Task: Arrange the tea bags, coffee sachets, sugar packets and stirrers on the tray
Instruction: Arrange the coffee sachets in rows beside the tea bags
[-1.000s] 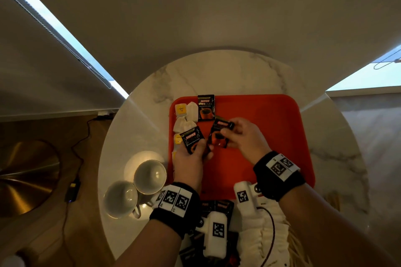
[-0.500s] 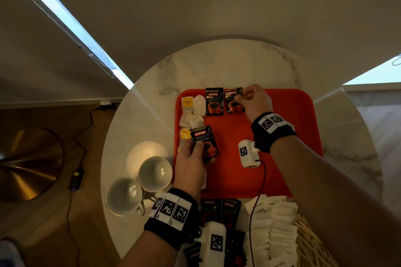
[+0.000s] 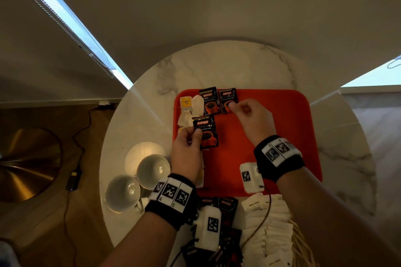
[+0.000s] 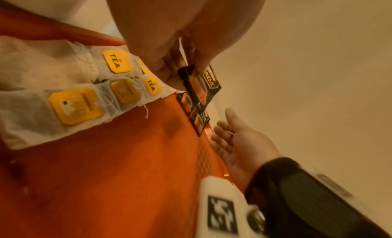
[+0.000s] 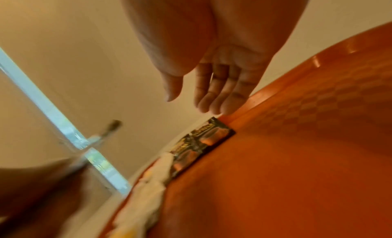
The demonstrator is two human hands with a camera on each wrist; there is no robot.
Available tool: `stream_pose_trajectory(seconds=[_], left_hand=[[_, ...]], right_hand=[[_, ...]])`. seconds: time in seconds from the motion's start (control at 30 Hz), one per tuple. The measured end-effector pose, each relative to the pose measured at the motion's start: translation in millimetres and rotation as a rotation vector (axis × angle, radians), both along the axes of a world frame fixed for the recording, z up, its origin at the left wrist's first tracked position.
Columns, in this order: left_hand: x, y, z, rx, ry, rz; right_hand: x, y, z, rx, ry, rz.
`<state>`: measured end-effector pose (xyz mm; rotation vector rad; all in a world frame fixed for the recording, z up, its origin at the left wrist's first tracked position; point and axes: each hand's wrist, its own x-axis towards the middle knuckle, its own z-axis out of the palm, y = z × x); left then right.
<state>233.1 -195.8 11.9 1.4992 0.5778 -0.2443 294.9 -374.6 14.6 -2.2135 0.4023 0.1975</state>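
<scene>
A red tray lies on a round marble table. Several tea bags with yellow tags sit along its left side. Two black coffee sachets lie side by side at the tray's far edge, also low in the right wrist view as sachets. My left hand pinches a third coffee sachet just above the tray, beside the tea bags. My right hand hovers by the second sachet with relaxed fingers and holds nothing.
Two white cups stand left of the tray. At the table's near edge lie more coffee sachets, a heap of white sugar packets and wooden stirrers. The tray's right half is bare.
My right hand carried a sachet to the tray's far edge, laid it beside the first and let go. My left hand kept its sachet and turned it upright.
</scene>
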Motion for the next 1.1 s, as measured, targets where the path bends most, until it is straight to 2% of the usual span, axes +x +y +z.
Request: stream_pose_trajectory(seconds=[0.1,0.2,0.4,0.6,0.77,0.93,1.1], left_hand=[[2.4,-4.9,-3.8,0.047,-0.005,-0.015],[1.3,-9.5,-4.8,0.097,-0.023,-0.05],[-17.2,-5.2,-4.7,0.239,0.007,-0.099],[-49.6,4.4,7.0,0.21,0.036,-0.22],[-71.7,12.2,11.8,0.239,0.027,-0.277],[-88.9,22.7,11.3,0.38,-0.032,-0.465],[-117.2,41.5,13.9,0.642,-0.06,-0.78]], right_hand=[[-35.1,15.7,15.6,0.158,0.108,0.167],[-50.5,18.7,10.5,0.228,0.125,0.189],[-20.3,11.2,-18.1,0.055,0.122,0.035],[18.2,29.3,-34.6,-0.095,0.183,0.053],[23.9,39.7,-34.1,-0.254,0.194,0.078],[7.5,32.1,-10.3,-0.225,0.172,0.048],[-78.4,23.4,16.8,-0.05,0.185,0.208]])
